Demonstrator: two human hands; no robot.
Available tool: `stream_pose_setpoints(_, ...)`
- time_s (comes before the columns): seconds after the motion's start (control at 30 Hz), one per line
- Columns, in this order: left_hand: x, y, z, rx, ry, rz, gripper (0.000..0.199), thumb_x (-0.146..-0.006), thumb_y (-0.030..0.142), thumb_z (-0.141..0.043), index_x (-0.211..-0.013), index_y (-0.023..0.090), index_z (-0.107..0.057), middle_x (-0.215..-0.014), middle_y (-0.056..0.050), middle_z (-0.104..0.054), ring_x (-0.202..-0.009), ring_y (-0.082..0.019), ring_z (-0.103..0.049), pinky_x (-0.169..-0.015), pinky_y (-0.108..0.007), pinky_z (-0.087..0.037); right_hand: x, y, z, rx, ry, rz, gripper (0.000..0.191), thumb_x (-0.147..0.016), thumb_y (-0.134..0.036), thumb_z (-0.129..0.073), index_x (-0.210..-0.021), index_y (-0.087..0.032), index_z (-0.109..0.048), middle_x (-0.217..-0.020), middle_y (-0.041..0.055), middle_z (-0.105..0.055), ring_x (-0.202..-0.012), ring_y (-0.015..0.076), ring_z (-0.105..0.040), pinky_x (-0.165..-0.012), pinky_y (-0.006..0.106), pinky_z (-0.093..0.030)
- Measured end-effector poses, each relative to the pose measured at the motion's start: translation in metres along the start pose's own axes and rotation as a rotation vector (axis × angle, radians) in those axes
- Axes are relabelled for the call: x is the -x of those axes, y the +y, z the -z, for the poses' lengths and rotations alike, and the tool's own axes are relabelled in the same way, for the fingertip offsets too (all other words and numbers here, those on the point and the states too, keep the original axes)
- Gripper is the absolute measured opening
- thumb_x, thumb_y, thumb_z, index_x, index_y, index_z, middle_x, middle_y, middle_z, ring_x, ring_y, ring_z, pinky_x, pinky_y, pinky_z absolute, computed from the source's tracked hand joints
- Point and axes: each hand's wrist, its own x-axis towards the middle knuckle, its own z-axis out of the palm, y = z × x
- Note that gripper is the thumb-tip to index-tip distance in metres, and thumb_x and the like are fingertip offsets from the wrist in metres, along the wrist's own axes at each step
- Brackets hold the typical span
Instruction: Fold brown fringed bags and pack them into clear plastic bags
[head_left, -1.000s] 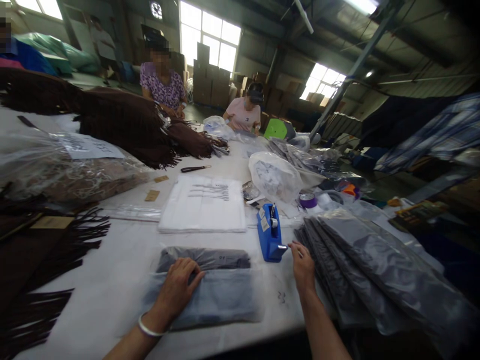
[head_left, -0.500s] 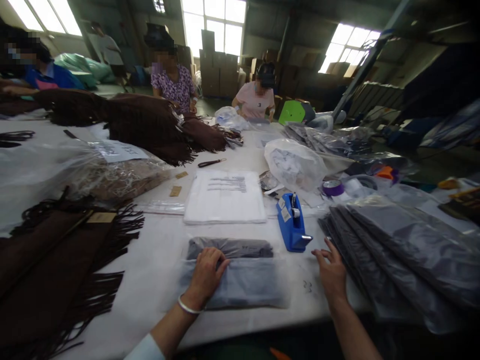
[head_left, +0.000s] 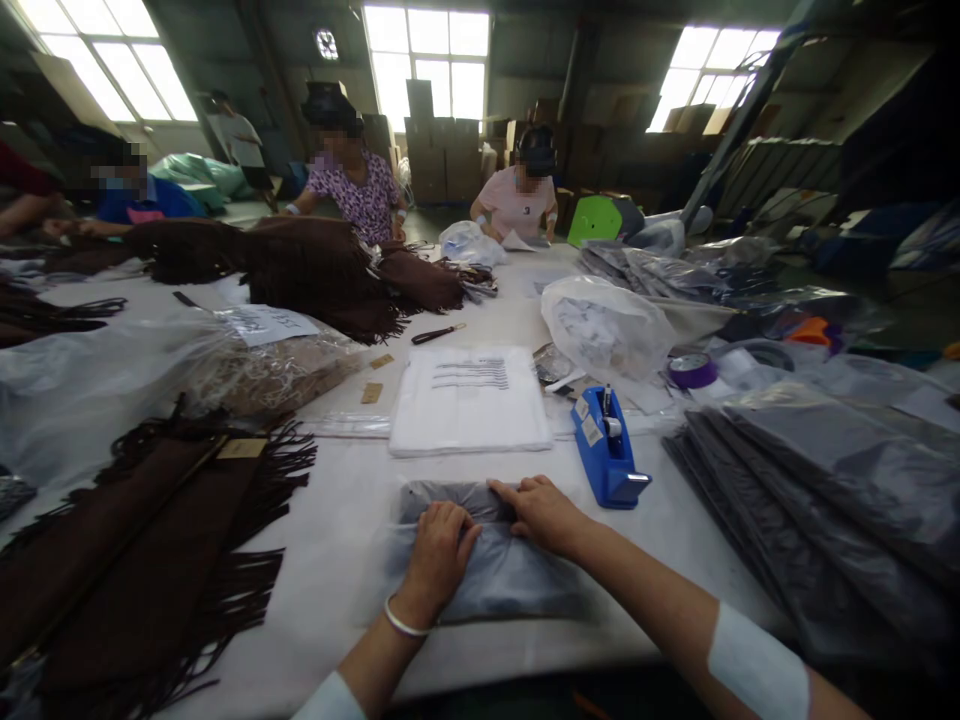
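Observation:
A folded dark grey cloth in a frosted plastic bag lies flat before me, its flap folded over. My left hand rests on the bag's middle, fingers bent and laid on the plastic, thumb apart. To its right, my right hand presses the bag near its upper edge with the index finger stretched out. Whether tape lies under that fingertip, I cannot tell. Just beyond my right hand stands a blue tape dispenser. A stack of white plastic bags with printed lines lies behind the bagged cloth.
Bagged dark cloths are stacked on the right. Brown fringed scarves lie at left, with more in a brown heap further back. A purple tape roll sits near a white plastic bag. Several co-workers are across the table.
My right hand has moved left from beside the tape dispenser onto the bag's upper edge. The left hand stays on the bag. The whole view has shifted slightly.

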Motion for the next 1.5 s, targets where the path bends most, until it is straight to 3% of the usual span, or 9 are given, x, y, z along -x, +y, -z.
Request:
stream_pose_setpoints(0.23, 0.002, 0.000, -0.005, -0.019, 0.030, -0.001, 0.018, -0.091, 0.029, -0.046, -0.081, 0.017, -0.055, -0.084, -0.005, -0.056, -0.086, -0.022, -0.048, -0.077, -0.037, -0.037, 0.017, 0.015, -0.005, 0.026, 0.284, -0.227, 0.084, -0.076, -0.027, -0.067, -0.145, -0.024, -0.019, -0.109, 0.0111, -0.061, -0.110, 0.0302, -0.048, -0.093, 0.045, -0.038)
stream_pose_setpoints(0.37, 0.003, 0.001, -0.006, -0.005, 0.029, 0.010, 0.018, -0.091, 0.029, -0.046, -0.081, 0.017, -0.056, -0.084, -0.006, -0.057, -0.087, -0.024, -0.049, -0.077, -0.039, -0.037, 0.017, 0.024, -0.015, -0.172, 0.344, -0.106, 0.087, -0.066, -0.030, -0.075, -0.141, -0.028, -0.030, -0.135, 0.0054, -0.048, -0.133, 0.0284, -0.027, -0.107, 0.046, -0.029)
stream_pose_setpoints(0.5, 0.003, -0.008, 0.012, 0.114, -0.063, -0.017, 0.010, -0.086, 0.026, -0.054, -0.081, 0.017, -0.056, -0.088, -0.006, -0.059, -0.090, -0.023, -0.051, -0.081, -0.039, -0.039, 0.013, 0.033, -0.010, -0.262, 0.423, -0.156, 0.059, -0.078, -0.018, -0.059, -0.134, -0.023, -0.042, -0.136, 0.0074, -0.047, -0.136, 0.0248, -0.023, -0.109, 0.047, -0.025)
stream_pose_setpoints(0.6, 0.006, -0.026, 0.041, 0.234, -0.196, -0.074, 0.009, -0.078, 0.024, -0.063, -0.077, 0.018, -0.057, -0.093, -0.006, -0.061, -0.094, -0.022, -0.052, -0.086, -0.037, -0.040, 0.015, 0.033, 0.004, -0.359, 0.454, -0.169, 0.029, -0.084, -0.027, -0.052, -0.111, -0.020, -0.060, -0.131, 0.0081, -0.051, -0.131, 0.0228, -0.032, -0.110, 0.043, -0.025)
stream_pose_setpoints(0.77, 0.014, -0.062, 0.070, 0.361, -0.270, 0.141, 0.013, -0.076, 0.029, -0.061, -0.075, 0.017, -0.057, -0.085, -0.004, -0.062, -0.084, -0.018, -0.056, -0.080, -0.030, -0.044, 0.009, 0.000, 0.019, -0.514, 0.285, -0.080, 0.032, -0.089, -0.041, -0.042, -0.085, -0.019, -0.064, -0.093, 0.0042, -0.067, -0.090, 0.0174, -0.059, -0.084, 0.030, -0.045)
stream_pose_setpoints(0.97, 0.025, -0.067, 0.048, 0.405, -0.122, 0.338, 0.024, -0.079, 0.040, -0.056, -0.076, 0.017, -0.058, -0.078, -0.002, -0.063, -0.078, -0.017, -0.058, -0.074, -0.027, -0.044, -0.043, -0.061, 0.021, -0.425, -0.072, 0.113, 0.047, -0.089, -0.050, -0.037, -0.070, -0.021, -0.069, -0.060, 0.0000, -0.064, -0.058, 0.0129, -0.057, -0.058, 0.023, -0.041)
stream_pose_setpoints(1.17, 0.032, -0.056, 0.034, 0.310, 0.054, 0.392, 0.025, -0.084, 0.040, -0.049, -0.076, 0.018, -0.058, -0.078, -0.004, -0.063, -0.078, -0.019, -0.058, -0.074, -0.032, -0.046, -0.092, -0.107, 0.007, -0.066, -0.219, 0.097, 0.016, -0.064, -0.037, -0.071, -0.065, -0.021, -0.069, -0.078, 0.0102, -0.071, -0.081, 0.0297, -0.066, -0.076, 0.044, -0.046)
stream_pose_setpoints(1.33, 0.036, -0.059, 0.027, 0.190, 0.095, 0.321, 0.024, -0.087, 0.037, -0.047, -0.076, 0.018, -0.057, -0.077, -0.006, -0.062, -0.077, -0.020, -0.058, -0.073, -0.035, -0.046, -0.115, -0.102, 0.010, 0.077, -0.238, -0.056, 0.040, -0.038, -0.039, -0.085, -0.070, -0.020, -0.070, -0.083, 0.0144, -0.071, -0.078, 0.0345, -0.066, -0.065, 0.045, -0.051)
stream_pose_setpoints(1.5, 0.037, -0.055, 0.027, 0.043, 0.111, 0.266, 0.021, -0.089, 0.033, -0.047, -0.078, 0.018, -0.057, -0.079, -0.007, -0.063, -0.078, -0.022, -0.059, -0.074, -0.037, -0.048, -0.095, -0.077, 0.023, 0.094, 0.010, -0.124, 0.043, -0.060, -0.037, -0.079, -0.095, -0.015, -0.069, -0.100, 0.0207, -0.067, -0.101, 0.0354, -0.059, -0.087, 0.050, -0.044)
